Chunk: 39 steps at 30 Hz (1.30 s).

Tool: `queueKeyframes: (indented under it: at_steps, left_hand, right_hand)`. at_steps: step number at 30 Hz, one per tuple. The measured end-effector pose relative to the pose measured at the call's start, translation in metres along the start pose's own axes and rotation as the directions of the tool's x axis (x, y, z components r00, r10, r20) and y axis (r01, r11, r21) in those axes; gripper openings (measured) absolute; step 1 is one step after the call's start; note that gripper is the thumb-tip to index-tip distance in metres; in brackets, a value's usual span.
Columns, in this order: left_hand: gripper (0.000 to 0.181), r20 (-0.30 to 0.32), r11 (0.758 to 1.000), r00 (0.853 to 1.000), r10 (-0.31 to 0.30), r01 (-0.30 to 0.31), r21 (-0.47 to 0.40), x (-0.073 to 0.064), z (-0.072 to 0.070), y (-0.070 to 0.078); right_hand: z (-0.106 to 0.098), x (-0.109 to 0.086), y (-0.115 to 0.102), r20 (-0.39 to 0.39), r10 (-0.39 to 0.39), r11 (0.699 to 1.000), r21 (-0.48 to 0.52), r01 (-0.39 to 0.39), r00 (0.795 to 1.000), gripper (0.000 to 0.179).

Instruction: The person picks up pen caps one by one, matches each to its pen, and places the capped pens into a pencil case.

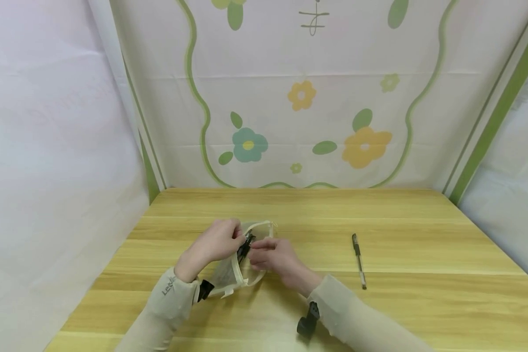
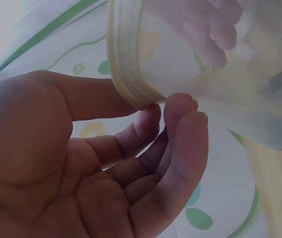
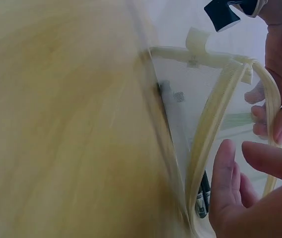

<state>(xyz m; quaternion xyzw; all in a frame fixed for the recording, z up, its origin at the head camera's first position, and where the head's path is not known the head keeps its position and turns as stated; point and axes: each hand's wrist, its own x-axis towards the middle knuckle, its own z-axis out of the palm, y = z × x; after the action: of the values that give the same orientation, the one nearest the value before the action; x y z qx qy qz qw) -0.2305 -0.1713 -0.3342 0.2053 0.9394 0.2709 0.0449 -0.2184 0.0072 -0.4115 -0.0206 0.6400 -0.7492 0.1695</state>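
Observation:
A translucent mesh zipper pouch with cream edging stands with its mouth spread. My left hand pinches one edge of the zipper band between thumb and fingers, as the left wrist view shows. Dark pens lie inside; through the mesh a grey-looking pen shows in the right wrist view. At the pouch's mouth is my right hand, its thumb and fingers apart with nothing visible between them. The right fingertips are within the opening, near the zipper edge.
A black-capped clear gel pen lies on the wooden table, right of my right hand. Behind the table hangs a white flowered cloth, with more white cloth at both sides. Black straps with cameras sit at the wrists.

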Motion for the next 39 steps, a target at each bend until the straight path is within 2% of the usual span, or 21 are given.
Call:
queueKeyframes:
  at_steps: [11,21,27,32,39]
  left_hand:
    - [0.026,-0.004,1.0,1.0,0.005,-0.005,0.006,0.0,0.0,0.0]
    - [0.027,0.002,1.0,1.0,-0.001,0.001,-0.003,-0.001,0.0,0.0]
    - [0.027,0.014,1.0,1.0,-0.004,0.004,-0.022,-0.001,-0.001,0.0]
    - [0.028,0.014,1.0,1.0,-0.009,0.009,-0.029,-0.002,-0.001,0.0]
    - [0.028,0.022,0.999,0.999,-0.025,0.026,-0.043,-0.001,-0.003,-0.001]
  right_hand:
    - [-0.011,-0.003,0.005,-0.018,-0.009,1.0,-0.006,0.009,1.0,0.033]
    - [-0.043,-0.015,-0.004,-0.007,-0.024,0.999,-0.041,0.023,1.0,0.041]
    - [-0.075,-0.027,-0.019,-0.021,-0.054,0.986,-0.159,0.05,0.998,0.04]
    - [-0.11,-0.043,-0.038,-0.029,-0.072,0.966,-0.251,0.062,0.997,0.038]
    - [-0.169,-0.062,-0.059,0.001,-0.121,0.896,-0.431,0.109,0.993,0.041]
